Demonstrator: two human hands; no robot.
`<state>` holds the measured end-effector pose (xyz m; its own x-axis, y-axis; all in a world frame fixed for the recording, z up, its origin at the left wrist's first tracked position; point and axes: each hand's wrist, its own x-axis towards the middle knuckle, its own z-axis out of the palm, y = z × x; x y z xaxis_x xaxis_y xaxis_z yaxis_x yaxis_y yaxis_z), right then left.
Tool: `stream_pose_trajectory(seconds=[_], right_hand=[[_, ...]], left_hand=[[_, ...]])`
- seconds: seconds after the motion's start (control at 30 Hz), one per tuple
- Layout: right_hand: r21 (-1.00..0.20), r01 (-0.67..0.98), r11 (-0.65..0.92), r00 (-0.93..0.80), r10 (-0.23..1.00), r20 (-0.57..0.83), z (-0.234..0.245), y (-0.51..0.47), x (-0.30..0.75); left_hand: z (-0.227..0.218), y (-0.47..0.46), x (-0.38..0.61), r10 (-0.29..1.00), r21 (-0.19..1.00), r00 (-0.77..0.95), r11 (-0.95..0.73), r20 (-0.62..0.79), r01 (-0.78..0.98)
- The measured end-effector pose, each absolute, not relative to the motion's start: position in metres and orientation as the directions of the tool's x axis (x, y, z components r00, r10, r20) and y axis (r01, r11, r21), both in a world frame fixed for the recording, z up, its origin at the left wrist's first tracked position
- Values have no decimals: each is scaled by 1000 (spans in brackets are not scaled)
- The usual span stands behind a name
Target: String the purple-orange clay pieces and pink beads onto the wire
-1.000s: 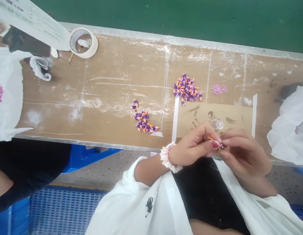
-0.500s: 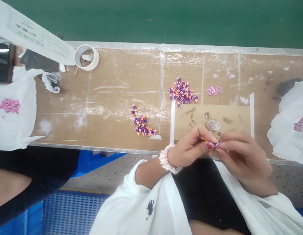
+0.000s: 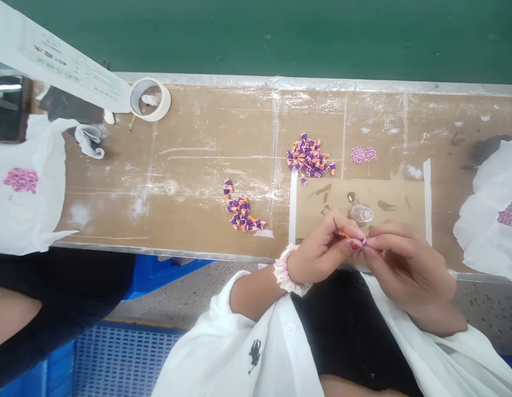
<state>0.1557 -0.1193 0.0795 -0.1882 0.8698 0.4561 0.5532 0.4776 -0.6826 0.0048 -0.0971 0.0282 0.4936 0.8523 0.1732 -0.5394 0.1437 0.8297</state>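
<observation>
Both hands meet over the near edge of a tan cardboard sheet bordered by white tape at its two sides, and the piece in hand is there too: a tiny purple and orange figure, largely hidden by fingers. The left hand, which wears a pale lacy band at the wrist, has it in a narrow pinch between thumb and forefinger, with the orange part showing by the finger. The right hand closes its thumb and fingertips on the purple end, its other fingers loosely curled. The step in hand looks like fine fitting or pressing on this one piece, though the exact contact is too small to tell. The next move seems to call for a steady left pinch and light, precise pressure from the right fingertips. On the sheet, just beyond the hands, sits a small clear round dish. A heap of purple and orange figures lies at the sheet's far left corner, a looser group of similar figures lies off to its left, and a cluster of tiny pink and white bits lies just past its far edge. A crumpled white sheet of thin material lies to its right.
</observation>
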Motion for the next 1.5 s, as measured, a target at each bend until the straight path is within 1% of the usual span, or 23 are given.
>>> stream_pose_trajectory(seconds=[0.17, 0.23, 0.3, 0.37, 0.4, 0.47, 0.57, 0.7, 0.73, 0.83, 0.93, 1.0, 1.07, 1.17, 1.27, 1.4, 1.5], right_hand=[[-713, 554, 428, -133, 892, 432, 73, -119, 152], [-715, 571, 403, -130, 905, 406, 68, -118, 155], [-717, 587, 377, -124, 917, 380, 62, -114, 161], [-699, 618, 359, -93, 917, 388, 59, -108, 170], [-680, 644, 349, -71, 913, 401, 58, -104, 175], [-637, 708, 306, -27, 912, 408, 55, -94, 189], [-579, 787, 211, -9, 943, 331, 49, -71, 213], [-421, 897, 136, -53, 978, 204, 32, -36, 238], [-387, 913, 131, -69, 983, 171, 27, -29, 241], [-307, 941, 139, -114, 989, 98, 14, -17, 242], [-229, 961, 156, -134, 985, 111, 5, -16, 237], [-201, 967, 160, -134, 982, 135, 1, -17, 234], [-212, 965, 154, -125, 982, 144, 0, -19, 233], [-291, 949, 118, -87, 989, 119, -1, -19, 237], [-362, 930, 57, -37, 997, 63, -3, -13, 242], [-369, 929, 29, -9, 999, 54, -7, -3, 245], [-373, 927, 39, -9, 997, 80, 2, -8, 239]], left_hand=[[27, -96, 4, 861, 852, 480, 120, 167, -510], [29, -90, 1, 861, 894, 496, 128, 114, -429], [30, -77, -4, 880, 965, 473, 96, 32, -244], [27, -57, -9, 932, 1000, 363, -2, -1, 9], [23, -46, -12, 954, 989, 301, -49, 4, 142], [14, -25, -18, 980, 938, 198, -103, 38, 331], [1, -2, -23, 987, 875, 143, -131, 71, 466], [11, -8, -26, 987, 873, 133, -139, 86, 468], [17, -15, -26, 985, 876, 149, -143, 82, 461], [36, -39, -28, 960, 896, 271, -173, 62, 408], [41, -59, -30, 944, 905, 327, -166, 32, 391], [38, -66, -31, 942, 907, 334, -138, -3, 397], [32, -70, -31, 943, 908, 332, -104, -41, 407], [26, -72, -30, 941, 914, 328, -62, -80, 401], [24, -73, -28, 935, 932, 346, -52, -81, 359], [24, -74, -22, 921, 964, 379, -15, -90, 265], [25, -75, -16, 910, 978, 384, 90, -157, 186]])
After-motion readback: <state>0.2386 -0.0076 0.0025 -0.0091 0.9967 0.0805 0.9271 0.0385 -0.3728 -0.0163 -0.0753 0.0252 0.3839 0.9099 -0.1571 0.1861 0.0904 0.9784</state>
